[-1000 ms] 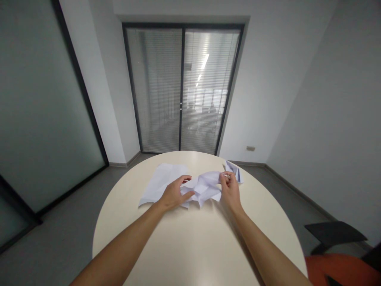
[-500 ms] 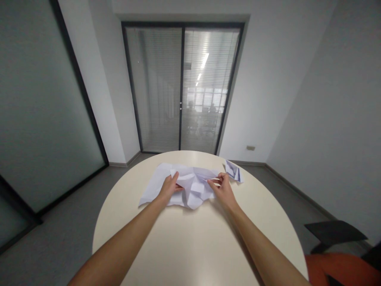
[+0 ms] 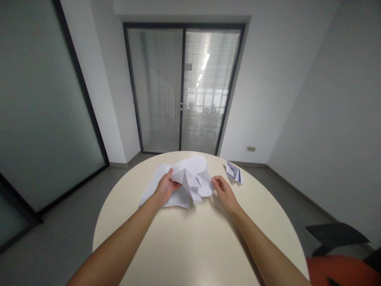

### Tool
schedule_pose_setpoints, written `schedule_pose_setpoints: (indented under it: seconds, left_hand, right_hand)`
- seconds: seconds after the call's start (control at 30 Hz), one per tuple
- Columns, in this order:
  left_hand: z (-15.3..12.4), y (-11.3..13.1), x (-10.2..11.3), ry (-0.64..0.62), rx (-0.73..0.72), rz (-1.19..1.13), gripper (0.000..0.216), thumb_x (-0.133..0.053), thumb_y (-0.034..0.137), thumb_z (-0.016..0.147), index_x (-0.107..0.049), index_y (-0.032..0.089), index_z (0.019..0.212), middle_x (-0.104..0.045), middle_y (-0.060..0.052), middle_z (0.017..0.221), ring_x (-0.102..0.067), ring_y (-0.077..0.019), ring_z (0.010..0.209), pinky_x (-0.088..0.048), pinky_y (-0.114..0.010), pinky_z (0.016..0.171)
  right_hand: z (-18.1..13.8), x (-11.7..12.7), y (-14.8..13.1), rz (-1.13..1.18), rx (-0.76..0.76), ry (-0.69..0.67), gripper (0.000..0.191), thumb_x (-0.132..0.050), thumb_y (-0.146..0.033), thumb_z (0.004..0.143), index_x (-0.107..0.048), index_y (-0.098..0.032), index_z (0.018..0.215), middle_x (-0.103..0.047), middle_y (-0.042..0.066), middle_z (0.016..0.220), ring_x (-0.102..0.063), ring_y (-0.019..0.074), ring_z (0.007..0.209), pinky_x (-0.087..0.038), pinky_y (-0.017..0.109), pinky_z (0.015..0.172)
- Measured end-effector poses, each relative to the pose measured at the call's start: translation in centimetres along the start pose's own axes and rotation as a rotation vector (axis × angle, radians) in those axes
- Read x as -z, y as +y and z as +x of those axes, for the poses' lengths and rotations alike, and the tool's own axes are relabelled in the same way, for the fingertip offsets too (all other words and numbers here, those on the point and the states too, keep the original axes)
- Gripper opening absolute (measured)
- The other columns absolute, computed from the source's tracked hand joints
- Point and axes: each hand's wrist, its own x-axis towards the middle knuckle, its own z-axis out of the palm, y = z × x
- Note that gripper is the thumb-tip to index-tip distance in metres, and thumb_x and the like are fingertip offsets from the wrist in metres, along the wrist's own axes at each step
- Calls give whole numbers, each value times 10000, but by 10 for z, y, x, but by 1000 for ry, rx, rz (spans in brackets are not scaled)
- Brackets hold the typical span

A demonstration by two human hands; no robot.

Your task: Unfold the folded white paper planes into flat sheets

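Note:
A creased white sheet of paper [image 3: 193,176] stands partly lifted off the round cream table [image 3: 196,246]. My left hand [image 3: 164,190] grips its left edge, thumb on top. My right hand [image 3: 224,191] pinches the sheet's right corner with curled fingers. Under the creased sheet lies a flat white sheet [image 3: 154,186], reaching to the left. A small folded paper [image 3: 234,172] lies apart on the table, beyond my right hand.
Glass doors with blinds [image 3: 183,87] stand behind the table. A frosted glass wall [image 3: 38,119] runs along the left. An orange chair seat [image 3: 342,272] and a dark chair part [image 3: 336,234] sit at the lower right, off the table's edge.
The crumpled sheet has been spread out and its far edge raised. My left hand moved from on top of it to its left edge. My right hand shifted slightly left and nearer.

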Motion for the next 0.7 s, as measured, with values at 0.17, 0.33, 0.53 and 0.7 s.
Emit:
schedule_pose_setpoints:
  seconds: [0.17, 0.33, 0.53, 0.7]
  left_hand:
    - [8, 6, 12, -1, 2, 0, 364, -547, 394, 969, -590, 128, 1215, -736, -139, 1037, -728, -225, 770, -603, -340, 727]
    - [11, 11, 13, -2, -62, -43, 424, -487, 414, 998, -564, 122, 1295, -731, -157, 1096, -739, -254, 899, -592, -366, 824]
    - [8, 14, 17, -75, -38, 34, 377, -548, 422, 973, -583, 135, 1213, -737, -149, 1052, -746, -223, 784, -607, -315, 695]
    - [-4, 16, 15, -145, 103, 195, 328, -672, 382, 900, -585, 140, 1103, -742, -113, 912, -715, -198, 586, -569, -266, 487]
  right_hand:
    - [2, 3, 4, 33, -22, 163, 327, -509, -561, 932, -530, -235, 912, -425, -49, 650, -407, 147, 594, -331, 265, 542]
    - [3, 2, 5, 31, -26, 154, 339, -548, -553, 904, -565, -226, 991, -511, -34, 680, -435, 152, 589, -331, 270, 542]
    - [5, 1, 10, 14, -7, 46, 318, -557, -509, 899, -625, -202, 944, -618, 24, 806, -550, 190, 736, -413, 290, 653]
    - [6, 2, 17, 81, -139, 25, 322, -594, -525, 838, -620, -208, 886, -633, 12, 764, -540, 180, 655, -397, 279, 581]
